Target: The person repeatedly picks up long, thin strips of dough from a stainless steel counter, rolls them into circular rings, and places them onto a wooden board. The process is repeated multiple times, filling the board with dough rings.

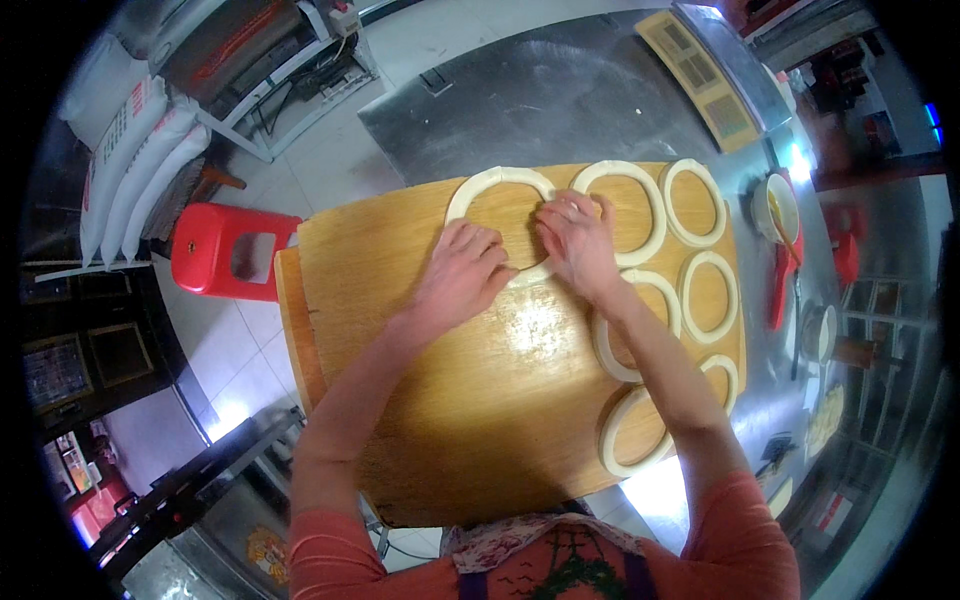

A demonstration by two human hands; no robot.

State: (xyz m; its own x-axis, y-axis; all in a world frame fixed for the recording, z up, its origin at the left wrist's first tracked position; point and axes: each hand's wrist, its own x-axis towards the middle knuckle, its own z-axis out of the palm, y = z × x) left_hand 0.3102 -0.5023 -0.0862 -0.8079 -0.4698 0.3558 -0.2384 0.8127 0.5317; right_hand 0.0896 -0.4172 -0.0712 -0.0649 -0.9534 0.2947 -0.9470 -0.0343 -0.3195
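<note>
On the wooden board [420, 420], a pale dough ring [500, 176] lies at the far edge, with both hands on its near half. My left hand [465, 262] has its fingers curled over the ring's left lower side. At the ring's right side, my right hand [577, 238] grips it with bent fingers; the fingertips are partly hidden. Several more dough rings [710, 296] lie along the right of the board, some partly behind my right arm.
A steel table [480, 90] extends behind and right of the board, holding a tan slotted object [697, 85], a bowl with a spoon [775, 205] and a red-handled tool [782, 290]. A red stool [205, 250] stands left, near stacked white sacks [135, 170].
</note>
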